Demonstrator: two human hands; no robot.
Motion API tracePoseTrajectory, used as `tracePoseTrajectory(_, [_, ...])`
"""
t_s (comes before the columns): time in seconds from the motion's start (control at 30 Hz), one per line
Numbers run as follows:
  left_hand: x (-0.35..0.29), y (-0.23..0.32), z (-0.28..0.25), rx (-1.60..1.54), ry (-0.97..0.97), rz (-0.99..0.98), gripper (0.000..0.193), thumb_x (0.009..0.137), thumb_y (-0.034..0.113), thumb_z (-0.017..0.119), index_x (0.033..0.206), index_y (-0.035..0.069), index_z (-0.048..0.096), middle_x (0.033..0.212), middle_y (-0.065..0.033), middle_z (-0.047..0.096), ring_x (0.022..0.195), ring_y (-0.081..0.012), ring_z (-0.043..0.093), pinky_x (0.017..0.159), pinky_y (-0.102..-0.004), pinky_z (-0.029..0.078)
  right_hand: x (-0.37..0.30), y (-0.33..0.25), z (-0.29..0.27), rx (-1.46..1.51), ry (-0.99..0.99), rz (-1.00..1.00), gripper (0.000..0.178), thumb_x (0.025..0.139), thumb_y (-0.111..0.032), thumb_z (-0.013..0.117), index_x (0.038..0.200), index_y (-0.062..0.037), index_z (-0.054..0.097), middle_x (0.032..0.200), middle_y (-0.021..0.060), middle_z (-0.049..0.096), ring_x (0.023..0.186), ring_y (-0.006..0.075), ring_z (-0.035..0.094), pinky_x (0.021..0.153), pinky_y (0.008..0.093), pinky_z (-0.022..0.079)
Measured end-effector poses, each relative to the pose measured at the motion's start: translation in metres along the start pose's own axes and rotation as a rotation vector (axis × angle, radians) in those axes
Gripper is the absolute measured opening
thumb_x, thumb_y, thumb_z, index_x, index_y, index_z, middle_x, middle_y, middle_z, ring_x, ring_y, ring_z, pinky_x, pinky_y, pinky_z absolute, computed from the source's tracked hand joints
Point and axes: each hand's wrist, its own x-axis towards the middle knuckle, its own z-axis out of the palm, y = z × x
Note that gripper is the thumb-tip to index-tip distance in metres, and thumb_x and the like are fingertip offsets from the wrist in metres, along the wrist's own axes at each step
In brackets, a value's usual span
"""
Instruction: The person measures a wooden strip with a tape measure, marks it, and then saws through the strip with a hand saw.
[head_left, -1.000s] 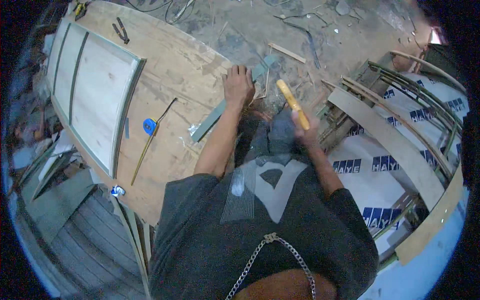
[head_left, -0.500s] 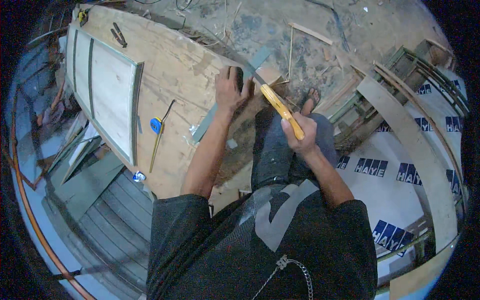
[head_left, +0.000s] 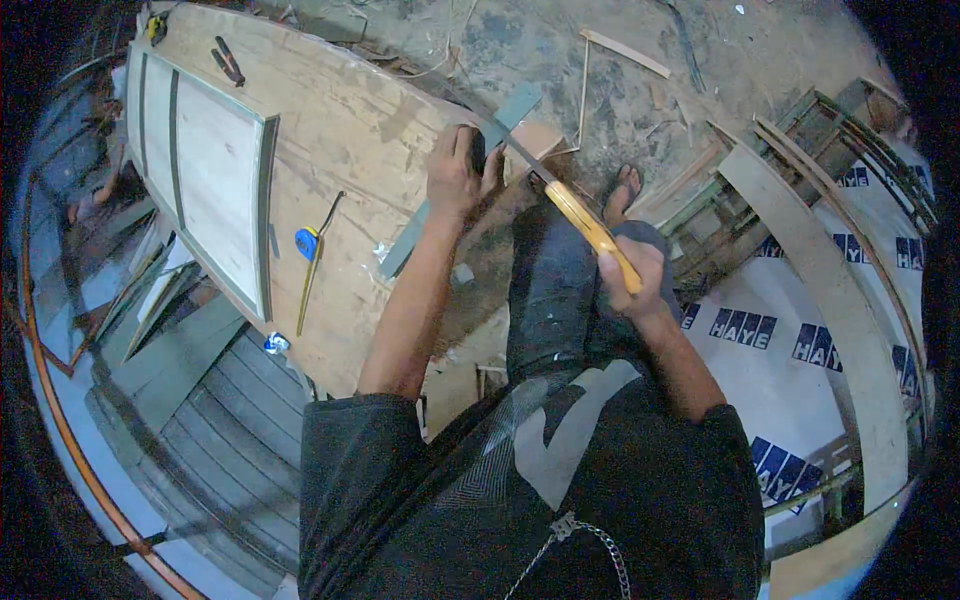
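At the left end of a plywood-topped surface (head_left: pixel 345 130) lies a framed white panel (head_left: pixel 215 160). Right of its top corner, near the surface's upper edge, is a pair of dark pliers (head_left: pixel 230 63). Next comes a blue tape measure (head_left: pixel 307 242), its yellow tape drawn out toward the lower edge. A flat grey-green strip (head_left: pixel 405 240) lies slantwise along the surface's right edge, its top end jutting past the upper right corner over the floor (head_left: pixel 530 40). The person's left hand (head_left: pixel 460 178) is bent over the strip's middle, fingers curled and thumb to the right, seeming to clamp it down; a dark piece shows beside the fingers. Just beyond, a handsaw (head_left: pixel 592 228) slants across the strip, its yellow handle closed firmly in the right hand (head_left: pixel 637 268). Whether the teeth have bitten in cannot be told.

The step in hand looks like sawing through the strip at its overhang. The next stroke calls for firm left-hand pressure, the thumb clear of the blade, and the saw kept in line.
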Motion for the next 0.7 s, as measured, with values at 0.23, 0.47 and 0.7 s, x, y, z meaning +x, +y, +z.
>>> tracePoseTrajectory(0.23, [0.008, 0.006, 0.0, -0.031, 0.013, 0.049, 0.029, 0.075, 0.022, 0.067, 0.086, 0.002, 0.05, 0.082, -0.0148, 0.05, 0.074, -0.0329, 0.052, 0.062, -0.0402, 0.043, 0.04, -0.003, 0.02, 0.067, 0.005, 0.01, 0.023, 0.085, -0.016, 0.052, 0.068, -0.0008, 0.052, 0.053, 0.0098, 0.045, 0.044, 0.0258, 0.049, 0.045, 0.0337, 0.037])
tracePoseTrajectory(0.47, [0.003, 0.003, 0.0, 0.036, 0.021, 0.044, 0.031, 0.074, 0.022, 0.068, 0.091, 0.001, 0.052, 0.086, -0.0159, 0.052, 0.078, -0.0348, 0.052, 0.066, -0.0408, 0.044, 0.013, -0.001, -0.005, 0.101, -0.091, 0.185, 0.023, 0.085, -0.021, 0.055, 0.091, 0.0011, 0.061, 0.061, 0.0135, 0.054, 0.05, 0.0256, 0.055, 0.051, 0.0337, 0.043])
tracePoseTrajectory(0.7, [0.006, 0.003, 0.007, 0.001, 0.073, 0.058, 0.029, 0.073, 0.024, 0.068, 0.087, 0.003, 0.053, 0.081, -0.0129, 0.052, 0.075, -0.0324, 0.053, 0.062, -0.0398, 0.044, 0.01, -0.019, -0.022, 0.093, 0.124, 0.256, 0.026, 0.087, -0.022, 0.051, 0.086, 0.003, 0.06, 0.053, 0.0061, 0.048, 0.045, 0.0194, 0.048, 0.047, 0.0286, 0.04])
